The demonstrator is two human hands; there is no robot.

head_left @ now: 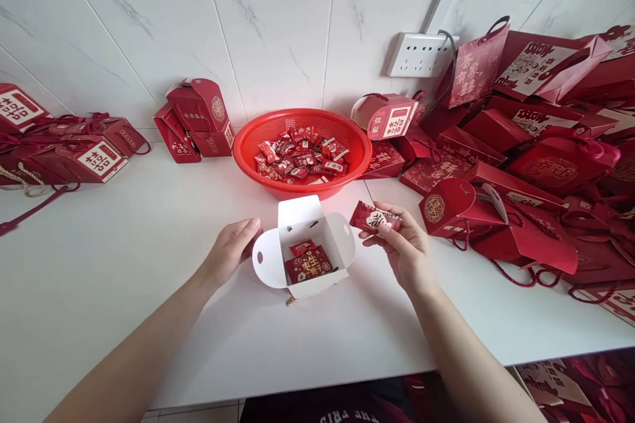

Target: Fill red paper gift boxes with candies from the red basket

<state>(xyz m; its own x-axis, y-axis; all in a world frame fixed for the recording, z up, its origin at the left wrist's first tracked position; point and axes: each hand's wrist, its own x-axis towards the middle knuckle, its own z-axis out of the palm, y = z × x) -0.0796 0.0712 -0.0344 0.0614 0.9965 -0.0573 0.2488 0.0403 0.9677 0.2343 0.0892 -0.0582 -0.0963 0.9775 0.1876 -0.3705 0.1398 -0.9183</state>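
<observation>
A small gift box [321,228] stands unfolded on the white table, its pale inside facing up and its rounded flaps spread. Inside lie a larger red packet [308,267] with gold lettering and a smaller red packet [300,248]. My right hand [403,248] pinches a red wrapped candy [376,217] between thumb and fingers, just right of the box and above the table. My left hand [232,248] is beside the left flap with its fingers curled. Something dark red shows at its fingertips, but the fingers hide what it is.
Behind the box is a red plastic basket [302,190] full of wrapped candies [302,157]. Red gift boxes [536,165] are heaped at the right, with more boxes [94,149] at the left and two boxes [201,115] by the wall. A power strip [421,55] hangs on the tiles.
</observation>
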